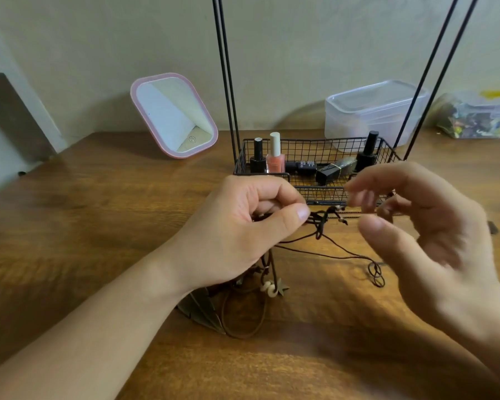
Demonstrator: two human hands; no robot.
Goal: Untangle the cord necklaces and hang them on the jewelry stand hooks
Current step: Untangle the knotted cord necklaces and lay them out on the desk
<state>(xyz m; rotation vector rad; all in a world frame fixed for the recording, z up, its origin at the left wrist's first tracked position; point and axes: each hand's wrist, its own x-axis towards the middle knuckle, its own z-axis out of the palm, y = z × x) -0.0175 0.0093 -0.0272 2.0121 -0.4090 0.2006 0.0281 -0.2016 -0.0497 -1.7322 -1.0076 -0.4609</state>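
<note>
Dark brown cord necklaces (321, 223) form a tangle above the wooden table, just in front of the black wire jewelry stand (315, 194). My left hand (243, 226) pinches the cords at the knot between thumb and curled fingers. Below it hang pale beads (268, 288), a bronze leaf pendant (201, 310) and a brown loop on the table. My right hand (422, 226) hovers to the right of the tangle, blurred, with fingers loosely spread near the beaded cord ends. Thin cord strands trail to a small coil (376, 274). The stand's hooks are out of view.
The stand's basket holds nail polish bottles (275, 157) and a dark lipstick tube (334, 168). Its upright rods (228, 82) rise past the top edge. A pink-framed mirror (173, 115) leans on the wall at left; a clear plastic box (373, 111) and a bag (479, 116) sit behind.
</note>
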